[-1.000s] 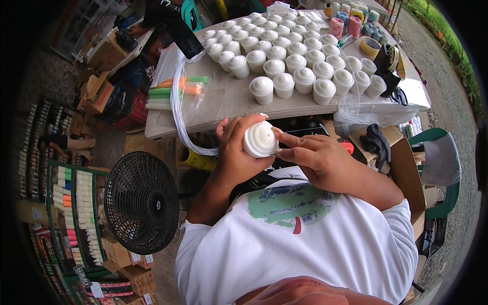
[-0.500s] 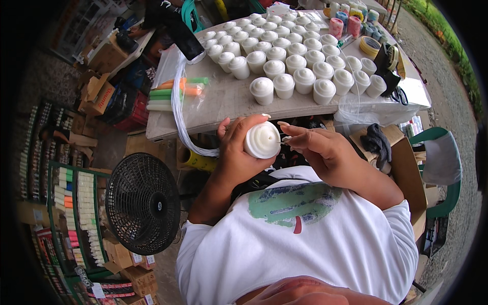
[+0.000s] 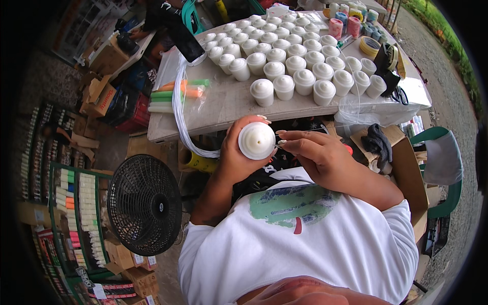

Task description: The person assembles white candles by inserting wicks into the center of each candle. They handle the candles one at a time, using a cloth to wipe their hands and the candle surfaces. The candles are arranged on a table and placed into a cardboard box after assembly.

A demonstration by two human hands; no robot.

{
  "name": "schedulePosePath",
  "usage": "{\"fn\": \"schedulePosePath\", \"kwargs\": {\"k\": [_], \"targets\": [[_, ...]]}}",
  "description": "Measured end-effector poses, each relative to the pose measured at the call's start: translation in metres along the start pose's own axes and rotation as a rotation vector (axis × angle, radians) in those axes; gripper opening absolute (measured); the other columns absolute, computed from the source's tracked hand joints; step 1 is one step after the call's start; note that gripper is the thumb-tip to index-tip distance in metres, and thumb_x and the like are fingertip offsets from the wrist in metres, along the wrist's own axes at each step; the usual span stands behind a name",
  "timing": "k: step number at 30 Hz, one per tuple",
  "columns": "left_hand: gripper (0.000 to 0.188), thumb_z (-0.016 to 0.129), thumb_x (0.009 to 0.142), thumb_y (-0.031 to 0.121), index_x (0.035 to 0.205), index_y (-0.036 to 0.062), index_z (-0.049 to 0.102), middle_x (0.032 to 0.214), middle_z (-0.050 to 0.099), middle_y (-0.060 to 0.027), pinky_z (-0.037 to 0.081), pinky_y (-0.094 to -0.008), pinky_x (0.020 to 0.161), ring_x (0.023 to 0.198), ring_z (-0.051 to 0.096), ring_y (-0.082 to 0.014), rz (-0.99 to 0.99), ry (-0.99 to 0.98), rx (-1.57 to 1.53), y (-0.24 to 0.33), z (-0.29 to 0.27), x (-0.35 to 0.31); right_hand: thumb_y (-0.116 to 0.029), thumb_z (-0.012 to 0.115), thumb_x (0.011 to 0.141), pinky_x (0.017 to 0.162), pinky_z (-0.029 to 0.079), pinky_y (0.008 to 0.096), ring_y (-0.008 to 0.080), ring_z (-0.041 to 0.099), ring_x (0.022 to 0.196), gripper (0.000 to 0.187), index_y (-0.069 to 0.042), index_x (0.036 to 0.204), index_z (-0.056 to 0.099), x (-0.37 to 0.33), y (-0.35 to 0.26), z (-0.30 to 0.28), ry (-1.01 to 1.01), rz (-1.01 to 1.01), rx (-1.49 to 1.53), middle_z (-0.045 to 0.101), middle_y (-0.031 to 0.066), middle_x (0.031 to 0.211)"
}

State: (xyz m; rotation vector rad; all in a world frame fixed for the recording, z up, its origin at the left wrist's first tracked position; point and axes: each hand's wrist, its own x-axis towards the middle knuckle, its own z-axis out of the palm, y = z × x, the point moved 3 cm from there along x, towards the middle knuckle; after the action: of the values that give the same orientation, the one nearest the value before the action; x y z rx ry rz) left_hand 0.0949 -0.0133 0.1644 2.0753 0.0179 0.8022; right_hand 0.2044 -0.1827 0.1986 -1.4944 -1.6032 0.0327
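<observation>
My left hand (image 3: 235,157) is wrapped round a white candle (image 3: 256,142) with a stepped, domed top, tilted so the top faces me. A small dark hole shows at the middle of that top. Beside the candle's right edge, my right hand (image 3: 323,157) pinches a thin, pin-like thing (image 3: 278,146); its exact kind is too small to make out. Several similar white candles (image 3: 275,69) stand in rows on the table (image 3: 218,109) ahead. A bundle of white wick strands (image 3: 179,101) hangs over the table's front edge, left of my hands.
Green and orange sticks (image 3: 178,94) lie in clear plastic at the table's left. Tape rolls (image 3: 370,47) and scissors (image 3: 401,95) are at its right. A black fan (image 3: 144,205) stands at my left, an open cardboard box (image 3: 406,173) and green chair (image 3: 450,195) at my right.
The candle has shifted slightly left and its top has turned more toward me, so the hole shows plainly. My right hand stays close beside it, still pinching.
</observation>
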Motion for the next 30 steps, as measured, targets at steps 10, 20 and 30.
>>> {"fn": "schedulePosePath", "kwargs": {"k": [10,20,30], "targets": [[0.065,0.081,0.064,0.0,0.12,0.0045,0.047,0.112,0.062,-0.0148,0.047,-0.0379,0.094,0.106,0.06,-0.0235,0.023,-0.034,0.078,0.004,-0.001,-0.001,0.004,0.065,0.073,0.075,0.054,0.0394,0.0309,0.066,0.094,0.037,-0.006,0.109,0.062,0.002,-0.001,0.001,-0.012,-0.021,-0.021,0.064,0.0136,0.117],[0.064,0.081,0.063,0.0,0.118,0.0057,0.05,0.111,0.063,-0.0122,0.047,-0.0372,0.093,0.104,0.061,-0.0222,0.019,-0.023,0.133,0.0,-0.001,-0.001,0.005,0.064,0.076,0.077,0.055,0.0393,0.0343,0.065,0.099,0.031,-0.005,0.105,0.063,-0.001,-0.001,-0.001,-0.133,0.049,0.12,0.06,0.0187,0.123],[0.06,0.083,0.061,0.003,0.114,0.0067,0.054,0.11,0.063,-0.0114,0.048,-0.0379,0.088,0.1,0.062,-0.0255,0.056,-0.023,0.219,0.011,-0.001,0.0,0.01,0.061,0.077,0.082,0.054,0.0389,0.0336,0.064,0.102,0.033,-0.003,0.107,0.059,0.005,0.001,-0.001,-0.015,0.075,0.18,0.062,0.0166,0.121]]}}
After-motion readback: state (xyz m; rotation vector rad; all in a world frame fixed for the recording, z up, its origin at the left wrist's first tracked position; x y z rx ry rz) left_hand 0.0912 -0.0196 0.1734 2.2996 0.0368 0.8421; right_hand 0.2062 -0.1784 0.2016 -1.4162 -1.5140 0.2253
